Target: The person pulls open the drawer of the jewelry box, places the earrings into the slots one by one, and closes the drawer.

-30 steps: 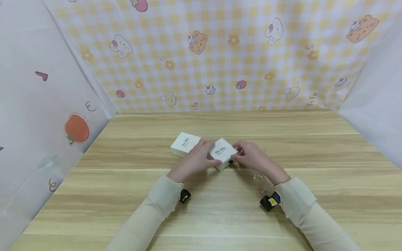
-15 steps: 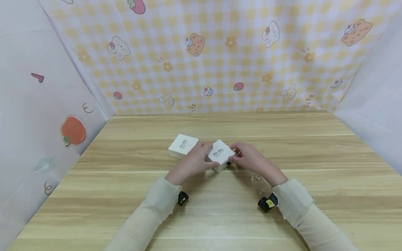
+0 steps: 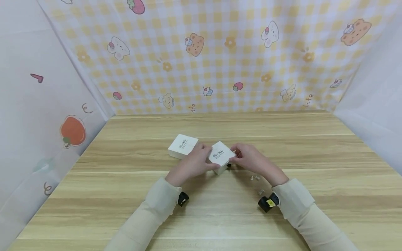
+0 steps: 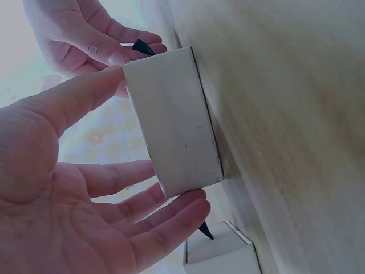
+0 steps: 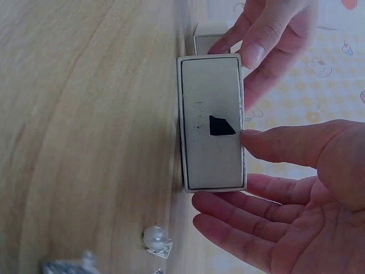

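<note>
Wood-grain table (image 3: 94, 181): white box (image 3: 183, 145) sits left of centre; small pearl trinkets (image 5: 155, 235) lie nearer the front. Behind hangs yellow-checked curtain (image 3: 216, 55), bear and strawberry prints. White cloth (image 3: 25, 111), left side.

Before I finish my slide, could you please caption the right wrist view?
Right hand and left hand hold a white box with a black tab, a pearl-like trinket on the table.

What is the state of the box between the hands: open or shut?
The box is shut: in the right wrist view, its drawer sits flush, and only the black tab sticks out.
</note>
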A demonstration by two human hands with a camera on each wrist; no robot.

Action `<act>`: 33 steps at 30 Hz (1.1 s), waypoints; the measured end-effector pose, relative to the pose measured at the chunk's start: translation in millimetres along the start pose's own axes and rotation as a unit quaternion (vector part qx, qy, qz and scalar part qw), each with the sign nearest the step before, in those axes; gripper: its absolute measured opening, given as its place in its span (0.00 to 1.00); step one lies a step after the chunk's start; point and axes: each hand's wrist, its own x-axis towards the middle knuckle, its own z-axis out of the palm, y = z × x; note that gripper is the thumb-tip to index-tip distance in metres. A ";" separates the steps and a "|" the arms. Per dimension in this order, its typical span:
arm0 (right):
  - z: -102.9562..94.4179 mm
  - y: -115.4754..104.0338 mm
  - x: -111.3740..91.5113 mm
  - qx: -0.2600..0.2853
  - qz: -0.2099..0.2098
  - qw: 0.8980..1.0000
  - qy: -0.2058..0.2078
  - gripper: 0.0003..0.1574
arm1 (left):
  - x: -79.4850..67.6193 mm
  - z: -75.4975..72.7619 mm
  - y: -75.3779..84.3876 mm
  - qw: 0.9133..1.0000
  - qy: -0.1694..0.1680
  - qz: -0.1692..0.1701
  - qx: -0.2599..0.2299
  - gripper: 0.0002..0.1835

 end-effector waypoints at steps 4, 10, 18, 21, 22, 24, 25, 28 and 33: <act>-0.6 -2.1 -1.6 -0.006 -0.006 1.000 -0.001 0.19 | -1.6 -0.5 1.4 1.000 -0.006 0.001 0.013 0.40; -0.6 -4.0 -3.7 -0.011 -0.009 1.000 -0.005 0.18 | -4.6 -1.5 4.5 1.000 -0.014 -0.002 0.023 0.40; -0.8 -5.9 -5.9 -0.012 -0.004 1.000 -0.018 0.18 | -8.7 -2.0 7.0 0.999 -0.020 -0.002 0.032 0.39; -1.2 -6.8 -6.8 -0.012 0.002 1.000 -0.022 0.17 | -10.0 -1.7 7.1 0.999 -0.019 0.004 0.036 0.38; -1.3 -7.0 -7.3 -0.012 0.003 1.000 -0.024 0.17 | -10.7 -1.7 7.4 0.999 -0.020 0.006 0.039 0.38; -1.6 -7.7 -8.3 -0.011 0.007 1.000 -0.029 0.17 | -12.0 -1.6 7.5 0.999 -0.020 0.008 0.041 0.38; -1.9 -8.1 -8.9 -0.010 0.007 0.999 -0.031 0.17 | -12.6 -1.5 7.7 0.999 -0.020 0.009 0.041 0.38; -2.6 -9.2 -10.5 -0.011 0.004 0.999 -0.036 0.17 | -14.4 -1.5 8.6 0.999 -0.020 0.008 0.043 0.38; -3.4 -10.7 -11.2 -0.013 -0.004 0.999 -0.038 0.18 | -16.7 -2.4 10.2 0.998 -0.019 0.004 0.054 0.38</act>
